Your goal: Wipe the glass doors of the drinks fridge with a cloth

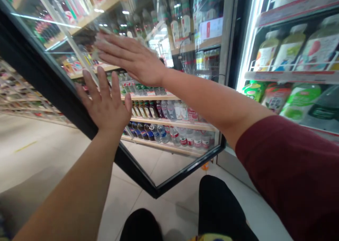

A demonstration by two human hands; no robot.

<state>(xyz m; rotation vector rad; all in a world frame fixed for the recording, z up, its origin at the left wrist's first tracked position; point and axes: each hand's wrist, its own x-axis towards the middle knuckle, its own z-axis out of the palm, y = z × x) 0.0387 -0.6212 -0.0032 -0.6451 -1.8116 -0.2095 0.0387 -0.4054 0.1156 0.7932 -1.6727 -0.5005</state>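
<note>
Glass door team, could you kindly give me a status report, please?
Right hand flat over what looks like a pale cloth, against the glass door. Left hand spread at its black frame. Dark-clad knees below.

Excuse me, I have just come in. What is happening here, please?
A person's right hand holds what looks like a pale cloth against a glass door. The left hand, spread wide, appears to rest on the same door by its dark frame. The door stands open, and drink bottles stand in a lit cooler at the right.

Left hand (pixel 107 101) splayed, right hand (pixel 132 59) flat (higher)
</note>
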